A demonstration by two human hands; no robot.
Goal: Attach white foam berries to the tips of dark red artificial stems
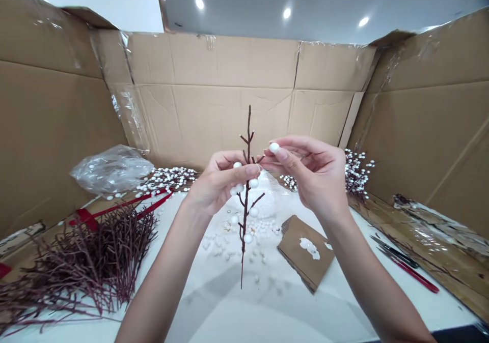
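Two pinching grips: the left hand (219, 185) held a red twig (244, 221), the right hand (311, 175) a white foam ball (274, 147); more twigs (84, 266) lay heaped on the worktop (214, 302).

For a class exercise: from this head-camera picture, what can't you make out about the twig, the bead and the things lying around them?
Head view:
- Twig stem: middle hidden by the left hand.
- White bead: underside hidden by the right hand's fingers.
- White patch on the cardboard piece: too small to identify.
- Red-handled tool: too small to name.
- Twig pile: cut off by the left edge.
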